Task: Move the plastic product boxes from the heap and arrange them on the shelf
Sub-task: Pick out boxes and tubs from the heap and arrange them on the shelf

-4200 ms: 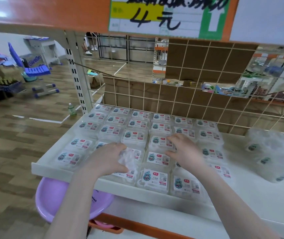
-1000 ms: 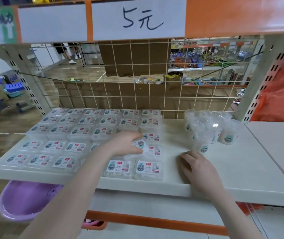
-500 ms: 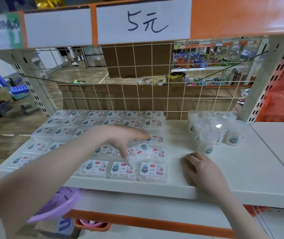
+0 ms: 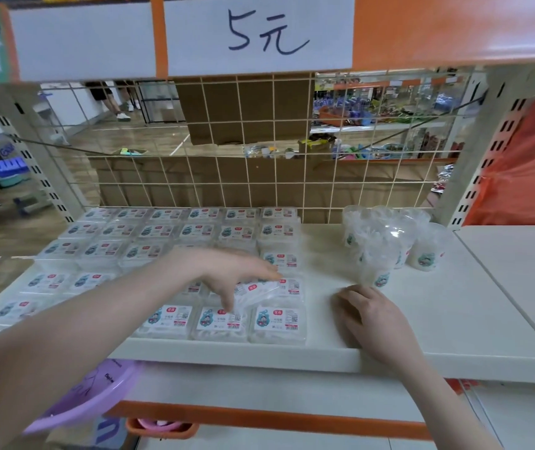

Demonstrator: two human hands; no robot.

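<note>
Left hand (image 4: 237, 274) pinches a tilted plastic box (image 4: 259, 290), long axis roughly left-right, above the rows; right hand (image 4: 370, 316) rests relaxed on the shelf (image 4: 454, 319).

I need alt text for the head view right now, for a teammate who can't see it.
The left hand holds a clear plastic product box just above the rows of labelled boxes on the white shelf. The right hand rests on the shelf beside them, near a cluster of clear round tubs, under a "5元" price sign.

You can read "5元" handwritten on the white paper sign (image 4: 258, 34) above; the box labels' (image 4: 277, 318) print is too small to read.
</note>
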